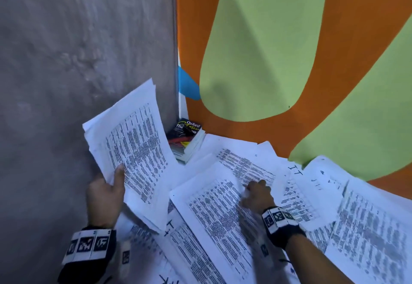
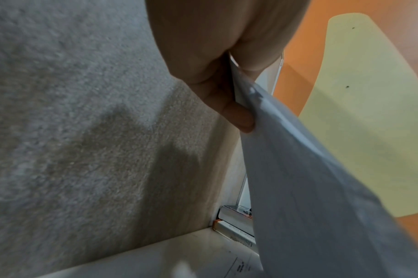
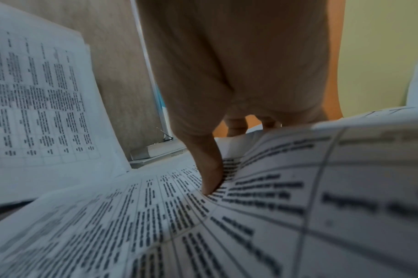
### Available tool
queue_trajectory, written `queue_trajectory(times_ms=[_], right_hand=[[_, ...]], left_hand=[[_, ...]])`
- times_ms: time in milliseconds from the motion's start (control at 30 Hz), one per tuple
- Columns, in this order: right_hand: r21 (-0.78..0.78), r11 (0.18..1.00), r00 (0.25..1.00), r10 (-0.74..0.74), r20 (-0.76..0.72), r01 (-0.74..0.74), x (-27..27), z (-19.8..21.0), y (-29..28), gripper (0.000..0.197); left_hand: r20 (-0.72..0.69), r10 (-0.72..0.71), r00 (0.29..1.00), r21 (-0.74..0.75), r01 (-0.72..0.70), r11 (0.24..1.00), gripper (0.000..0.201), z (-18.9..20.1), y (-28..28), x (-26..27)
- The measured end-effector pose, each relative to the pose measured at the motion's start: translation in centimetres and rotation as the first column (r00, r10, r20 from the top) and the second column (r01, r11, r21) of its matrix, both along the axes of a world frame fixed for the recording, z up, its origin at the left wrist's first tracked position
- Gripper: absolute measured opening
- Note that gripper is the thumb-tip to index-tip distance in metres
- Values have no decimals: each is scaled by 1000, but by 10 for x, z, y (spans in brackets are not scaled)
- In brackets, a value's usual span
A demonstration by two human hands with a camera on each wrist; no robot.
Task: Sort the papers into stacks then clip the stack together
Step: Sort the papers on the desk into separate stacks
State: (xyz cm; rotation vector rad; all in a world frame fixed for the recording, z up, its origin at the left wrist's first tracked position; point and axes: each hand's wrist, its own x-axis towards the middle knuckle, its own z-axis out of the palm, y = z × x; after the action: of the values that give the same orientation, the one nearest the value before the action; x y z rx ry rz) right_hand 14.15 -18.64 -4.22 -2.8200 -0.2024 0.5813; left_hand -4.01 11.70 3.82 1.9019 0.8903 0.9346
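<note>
Half-sorted: my left hand grips a gathered stack; my right hand pinches a loose sheet lower centre; nothing clipped.

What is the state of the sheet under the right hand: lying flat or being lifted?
Being lifted. The right hand pinches the printed sheet, whose edge curls up around the thumb in the right wrist view.

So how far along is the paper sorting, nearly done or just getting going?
Early to midway, I'd say. Done: the left hand holds a bundle of sheets already gathered, lifted off the table. In hand: the right hand is pinching the edge of a printed sheet to pick it up. Left: many loose papers lie scattered unstacked, and no clip is visible, so the clipping looks not yet done.
</note>
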Motion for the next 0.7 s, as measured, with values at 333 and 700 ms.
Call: queue_trajectory(times_ms=[333,700], right_hand=[[387,921,999,35,19,-40,-6,58,-29,21],[102,936,941,328,85,-336,-54,35,-53,26]], left_hand=[[-43,14,999,34,-13,999,58,0,9,-5],[-31,7,1000,91,-4,996,50,4,3,-8]])
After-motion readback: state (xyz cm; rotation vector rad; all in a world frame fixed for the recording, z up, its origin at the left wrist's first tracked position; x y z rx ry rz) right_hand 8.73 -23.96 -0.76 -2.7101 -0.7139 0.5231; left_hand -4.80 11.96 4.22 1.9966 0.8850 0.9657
